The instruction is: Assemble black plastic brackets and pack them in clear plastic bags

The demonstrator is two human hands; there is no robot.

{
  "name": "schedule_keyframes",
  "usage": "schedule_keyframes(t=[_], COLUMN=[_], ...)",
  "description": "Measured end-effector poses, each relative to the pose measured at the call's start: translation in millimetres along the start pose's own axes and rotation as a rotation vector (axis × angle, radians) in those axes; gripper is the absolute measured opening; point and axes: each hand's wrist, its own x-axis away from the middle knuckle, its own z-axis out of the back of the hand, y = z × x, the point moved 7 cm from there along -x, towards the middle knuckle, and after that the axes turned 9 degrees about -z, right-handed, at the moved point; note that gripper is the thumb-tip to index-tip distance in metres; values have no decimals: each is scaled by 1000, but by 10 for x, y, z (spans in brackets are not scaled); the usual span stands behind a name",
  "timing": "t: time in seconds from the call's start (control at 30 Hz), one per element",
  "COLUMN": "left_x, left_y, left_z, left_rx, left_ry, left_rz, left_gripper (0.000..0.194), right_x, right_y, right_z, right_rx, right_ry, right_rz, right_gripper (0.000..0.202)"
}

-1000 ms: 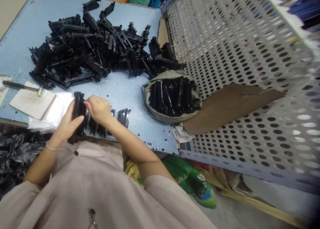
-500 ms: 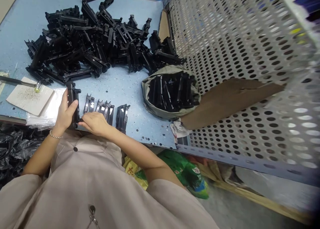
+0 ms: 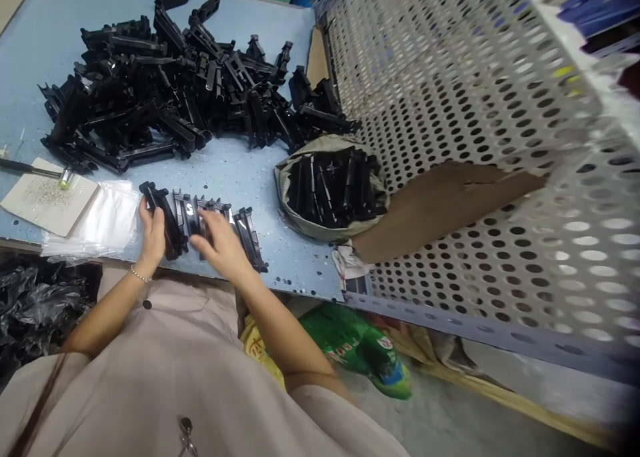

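My left hand (image 3: pixel 153 234) is closed round a black plastic part (image 3: pixel 167 220), tilted at the left end of a row near the table's front edge. My right hand (image 3: pixel 219 244) is over the row of black parts (image 3: pixel 249 238), its thumb and fingers apart; nothing shows between them. Small white or shiny patches show on some parts of the row. Behind the hands lies a large heap of similar black parts (image 3: pixel 165 97). More of them stand in a cloth sack (image 3: pixel 327 232) to the right of the row.
Clear plastic bags (image 3: pixel 107 220) and a pale board (image 3: pixel 50 200) with tiny pieces and a tweezer-like tool lie at the left. A perforated metal panel (image 3: pixel 450 104) and brown cardboard (image 3: pixel 445 204) border the right side.
My left hand has brought its black part down beside the row. My right hand has left that part, shifted right and opened over the row. The view has shifted slightly.
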Motion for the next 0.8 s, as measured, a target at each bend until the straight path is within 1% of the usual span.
schedule_keyframes(t=[0.03,0.07,0.1,0.13,0.2,0.27,0.33,0.37,0.4,0.43,0.5,0.57,0.63,0.7,0.8], left_x=[19,29,31,28,15,-1,-28,-49,-77,-111,-181,-215,-213,-207,-207], left_y=[87,166,228,272,293,221,82,8,-62,-128,-258,-378,-432,-403,-304], left_z=[2,20,60,128,349,620,851,942,1021,1095,1232,1329,1385,1393,1331], left_rx=[-2,-11,-33,-76,-251,-516,-734,-786,-789,-745,-542,-272,-66,3,-26], left_ry=[-7,-34,-72,-113,-161,-172,-191,-204,-213,-208,-159,-83,6,43,-31], left_rz=[-22,-51,-85,-127,-224,-294,-300,-285,-259,-216,-73,100,208,206,109], left_gripper=[69,67,65,61,54,48,39,34,30,28,28,27,31,33,26], right_x=[45,85,114,127,111,64,16,-2,-16,-25,-35,-42,-62,-111,-230], right_y=[-59,-99,-115,-108,-49,-1,-8,-35,-74,-119,-205,-278,-355,-448,-572], right_z=[-90,-188,-276,-344,-431,-495,-566,-610,-659,-710,-809,-902,-996,-1099,-1275], right_rx=[-109,-220,-335,-452,-679,-852,-965,-1011,-1056,-1101,-1188,-1263,-1325,-1375,-1415], right_ry=[-75,-149,-205,-236,-250,-262,-283,-300,-316,-332,-364,-407,-477,-558,-648], right_rz=[-42,-93,-151,-211,-317,-386,-425,-436,-441,-443,-445,-448,-450,-444,-451], right_gripper=[71,77,77,71,56,49,47,46,45,45,43,42,43,42,37])
